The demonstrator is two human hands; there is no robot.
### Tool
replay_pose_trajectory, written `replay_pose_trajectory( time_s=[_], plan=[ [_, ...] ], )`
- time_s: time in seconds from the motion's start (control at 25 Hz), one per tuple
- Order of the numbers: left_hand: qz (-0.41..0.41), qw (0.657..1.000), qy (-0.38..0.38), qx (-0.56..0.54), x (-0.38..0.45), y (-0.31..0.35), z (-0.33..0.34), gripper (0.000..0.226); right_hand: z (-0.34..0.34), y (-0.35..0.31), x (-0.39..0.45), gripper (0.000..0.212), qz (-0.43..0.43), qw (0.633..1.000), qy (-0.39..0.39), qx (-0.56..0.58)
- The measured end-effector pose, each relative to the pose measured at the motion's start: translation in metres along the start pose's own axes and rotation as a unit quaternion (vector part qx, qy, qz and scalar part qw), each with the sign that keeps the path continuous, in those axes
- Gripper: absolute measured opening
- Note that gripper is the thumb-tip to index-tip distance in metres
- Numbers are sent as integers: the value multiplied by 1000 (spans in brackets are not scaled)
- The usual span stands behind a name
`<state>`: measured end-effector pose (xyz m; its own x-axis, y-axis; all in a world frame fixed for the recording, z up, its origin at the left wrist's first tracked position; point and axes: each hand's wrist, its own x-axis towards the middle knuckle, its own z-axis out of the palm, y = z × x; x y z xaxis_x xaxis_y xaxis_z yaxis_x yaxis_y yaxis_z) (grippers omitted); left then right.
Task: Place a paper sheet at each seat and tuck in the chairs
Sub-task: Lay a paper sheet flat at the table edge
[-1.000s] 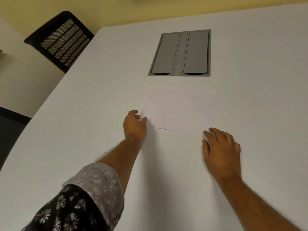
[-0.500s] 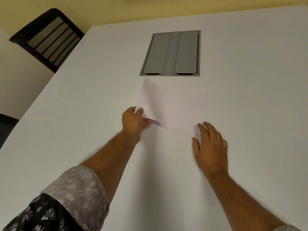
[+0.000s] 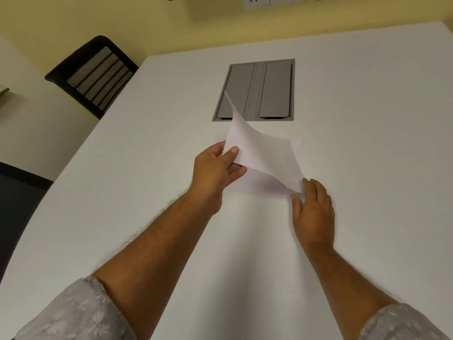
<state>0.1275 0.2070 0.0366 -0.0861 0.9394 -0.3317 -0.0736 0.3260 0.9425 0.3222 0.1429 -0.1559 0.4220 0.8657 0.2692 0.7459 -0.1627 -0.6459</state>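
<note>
A white paper sheet [image 3: 259,148] curls up off a small stack of white paper [image 3: 259,184] lying flat on the white table [image 3: 122,192]. My left hand [image 3: 215,168] pinches the sheet's left edge between thumb and fingers and holds that side in the air. My right hand [image 3: 312,212] rests with its fingers spread on the stack's near right corner, where the lifted sheet still touches the stack. A black mesh-back chair [image 3: 95,74] stands at the table's far left edge, its seat hidden.
A grey cable-box lid [image 3: 269,92] with two flaps is set flush into the table just beyond the paper. A yellow wall with a white socket plate [image 3: 259,1] lies behind. A dark surface [image 3: 17,204] shows at the left.
The top sheet's left side has risen from flat to curled high as my left hand lifted it. My right hand stayed pressing the near right corner. The view tilted up.
</note>
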Motion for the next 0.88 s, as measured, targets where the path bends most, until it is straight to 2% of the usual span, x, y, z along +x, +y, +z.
replay_pose_trajectory(
  time_s=[0.12,0.2,0.24,0.28,0.32,0.36,0.4,0.44,0.48,0.52,0.6,0.76,0.8,0.88],
  plan=[
    [28,999,-13,26,-33,20,-2,33,-9,8,1,47,30,994,-27,98],
    [50,998,-27,31,-59,36,-5,31,-24,1,-1,39,130,962,-40,237],
    [61,997,-38,33,-73,46,-8,30,-36,-10,-4,36,215,915,-36,339],
    [70,996,-49,36,-87,55,-11,29,-51,-23,-13,33,315,833,-28,454],
    [76,995,-57,41,-100,64,-14,28,-65,-37,-25,30,399,729,-26,556],
    [84,993,-61,48,-111,72,-20,28,-80,-50,-39,40,453,620,-52,639],
    [94,992,-61,57,-124,81,-26,27,-98,-58,-53,59,473,529,-104,697],
    [104,991,-56,70,-137,89,-35,26,-115,-65,-66,77,467,469,-159,733],
    [112,989,-52,81,-151,95,-45,24,-134,-72,-77,87,455,444,-203,745],
    [118,987,-48,93,-164,100,-57,23,-151,-80,-86,87,445,438,-237,745],
    [121,986,-31,109,-190,107,-84,23,-179,-99,-98,70,433,480,-269,714],
    [115,987,36,102,-225,106,-142,23,-207,-133,-110,36,351,667,-284,594],
    [111,988,48,95,-232,103,-157,22,-213,-144,-113,31,327,701,-283,567],
    [97,990,71,67,-245,95,-188,21,-219,-169,-120,27,290,745,-275,534]
  ],
)
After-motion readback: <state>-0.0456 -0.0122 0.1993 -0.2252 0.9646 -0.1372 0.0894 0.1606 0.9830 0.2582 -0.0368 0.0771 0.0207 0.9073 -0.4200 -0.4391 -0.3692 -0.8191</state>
